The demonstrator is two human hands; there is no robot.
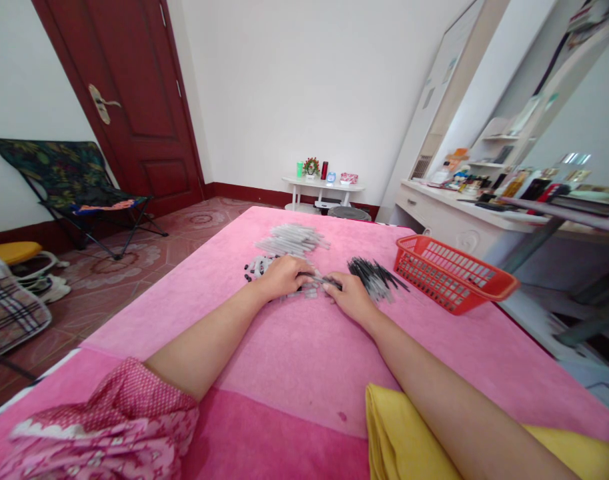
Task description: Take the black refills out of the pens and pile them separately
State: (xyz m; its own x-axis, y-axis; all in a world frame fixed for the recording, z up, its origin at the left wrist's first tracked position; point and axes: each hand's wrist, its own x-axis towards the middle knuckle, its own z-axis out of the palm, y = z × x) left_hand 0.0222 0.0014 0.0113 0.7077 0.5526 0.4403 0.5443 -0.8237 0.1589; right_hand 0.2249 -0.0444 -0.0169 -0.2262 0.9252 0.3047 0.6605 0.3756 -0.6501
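My left hand [283,275] rests knuckles-up on the pink cloth [294,360], fingers curled around a thin pen part that I cannot name exactly. My right hand [351,297] lies close beside it, fingers pinched on the other end of the same small dark piece [325,281]. A heap of clear pen barrels [293,239] lies just beyond my left hand. Small black caps [254,267] are scattered to its left. A pile of dark refills [374,277] sits to the right of my right hand.
An orange plastic basket [451,273] stands on the cloth at the right. A yellow cloth [399,433] lies under my right forearm. Beyond are a dressing table [459,213] with bottles, a small white table [321,187], a folding chair [74,180] and a red door [134,100].
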